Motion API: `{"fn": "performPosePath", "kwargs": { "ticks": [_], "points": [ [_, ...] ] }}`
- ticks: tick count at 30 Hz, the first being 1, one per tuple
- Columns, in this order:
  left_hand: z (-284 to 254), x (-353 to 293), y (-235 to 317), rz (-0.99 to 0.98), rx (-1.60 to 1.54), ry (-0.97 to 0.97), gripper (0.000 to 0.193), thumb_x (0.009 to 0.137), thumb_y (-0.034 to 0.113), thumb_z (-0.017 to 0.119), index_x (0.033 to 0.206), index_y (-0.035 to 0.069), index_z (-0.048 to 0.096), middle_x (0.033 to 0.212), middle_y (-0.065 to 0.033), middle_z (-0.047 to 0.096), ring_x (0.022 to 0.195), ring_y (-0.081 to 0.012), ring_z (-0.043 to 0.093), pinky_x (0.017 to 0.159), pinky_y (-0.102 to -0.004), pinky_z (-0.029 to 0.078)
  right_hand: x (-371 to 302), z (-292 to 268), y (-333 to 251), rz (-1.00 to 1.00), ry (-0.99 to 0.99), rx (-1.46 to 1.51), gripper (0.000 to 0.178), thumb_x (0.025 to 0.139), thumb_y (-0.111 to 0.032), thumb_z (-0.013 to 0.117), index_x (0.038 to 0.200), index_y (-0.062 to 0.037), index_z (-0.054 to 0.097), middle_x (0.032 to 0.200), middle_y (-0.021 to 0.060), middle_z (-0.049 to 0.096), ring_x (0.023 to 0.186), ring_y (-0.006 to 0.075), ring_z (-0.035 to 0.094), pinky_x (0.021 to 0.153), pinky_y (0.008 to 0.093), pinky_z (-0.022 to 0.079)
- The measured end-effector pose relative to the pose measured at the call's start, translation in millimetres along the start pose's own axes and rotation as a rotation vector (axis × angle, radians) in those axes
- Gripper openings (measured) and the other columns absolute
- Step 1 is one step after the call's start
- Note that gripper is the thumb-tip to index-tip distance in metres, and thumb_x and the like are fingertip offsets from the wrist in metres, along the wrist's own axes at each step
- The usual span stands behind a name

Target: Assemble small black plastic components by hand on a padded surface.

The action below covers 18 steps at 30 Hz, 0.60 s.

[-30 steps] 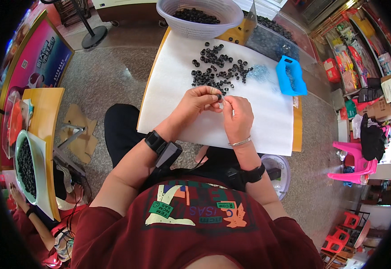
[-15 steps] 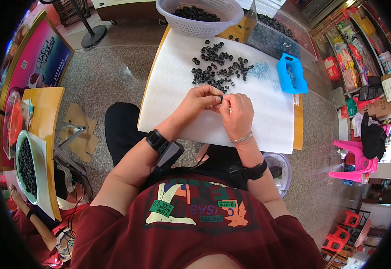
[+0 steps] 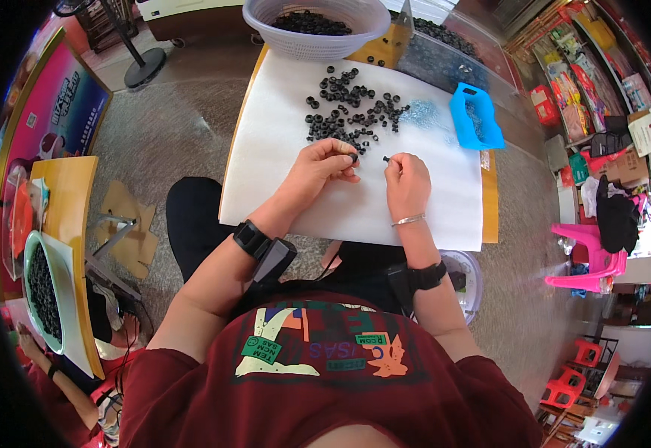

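Left hand (image 3: 319, 166): thumb and forefinger pinched on a black round piece (image 3: 353, 158), the other fingers curled beneath. Right hand (image 3: 409, 184): fingers closed, thumb and forefinger gripping a small black piece (image 3: 386, 159) whose end juts out to the left. The two held pieces are apart, a gap of white between them, both above the near-middle part of a white sheet (image 3: 262, 175).

Just beyond the fingers, a loose scatter of black parts (image 3: 350, 95) on the sheet: round ones mostly at the far side and left, smaller ones nearer and to the right. Right of these, a thin spread of clear bluish bits (image 3: 421, 113). Right again, a bright blue container (image 3: 495, 140), more such bits inside, standing near the sheet's right edge.

The sheet covers most of a yellowish table (image 3: 490, 196), whose edge shows at right. At the far end, a pale lavender basket (image 3: 318, 48) with black parts in it; right of it, a transparent bin (image 3: 445, 66), also holding black parts.

Wrists: black watch (image 3: 251, 238) on the left, silvery bracelet (image 3: 409, 219) on the right.

Well off to the left, a second table (image 3: 69, 183) carries a pale green basin (image 3: 58, 337) of black pieces; another person's arm (image 3: 72, 392) shows near it. Far right: pink stool (image 3: 590, 278).
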<state>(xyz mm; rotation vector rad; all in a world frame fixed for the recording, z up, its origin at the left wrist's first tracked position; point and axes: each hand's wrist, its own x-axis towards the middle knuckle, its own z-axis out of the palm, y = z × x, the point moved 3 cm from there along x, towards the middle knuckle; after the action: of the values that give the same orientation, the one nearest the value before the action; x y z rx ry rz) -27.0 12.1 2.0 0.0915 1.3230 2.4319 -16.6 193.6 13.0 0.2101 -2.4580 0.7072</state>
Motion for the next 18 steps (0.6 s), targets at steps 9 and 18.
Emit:
{"fn": "performPosePath", "kwargs": {
  "ticks": [9, 18],
  "points": [
    [4, 1, 0, -0.008, 0.032, -0.026, 0.014, 0.089, 0.003, 0.054, 0.102, -0.001, 0.057, 0.091, -0.0087, 0.06, 0.076, -0.0123, 0.059, 0.077, -0.0309, 0.055, -3, -7, 14, 0.072, 0.02, 0.021, 0.005, 0.082, -0.007, 0.058, 0.085, -0.0069, 0.061, 0.077, 0.0094, 0.059, 0.075, 0.0287, 0.056, 0.068, 0.0404, 0.045],
    [4, -2, 2, -0.02, 0.065, 0.002, 0.019, 0.088, 0.002, 0.054, 0.106, -0.001, 0.059, 0.09, -0.0073, 0.06, 0.075, -0.0105, 0.058, 0.075, -0.0297, 0.054, 21, -31, 97, 0.189, 0.15, -0.09, 0.013, 0.08, -0.006, 0.059, 0.093, -0.0057, 0.062, 0.086, 0.0117, 0.06, 0.084, 0.0302, 0.057, 0.074, 0.04, 0.045]
  ]
}}
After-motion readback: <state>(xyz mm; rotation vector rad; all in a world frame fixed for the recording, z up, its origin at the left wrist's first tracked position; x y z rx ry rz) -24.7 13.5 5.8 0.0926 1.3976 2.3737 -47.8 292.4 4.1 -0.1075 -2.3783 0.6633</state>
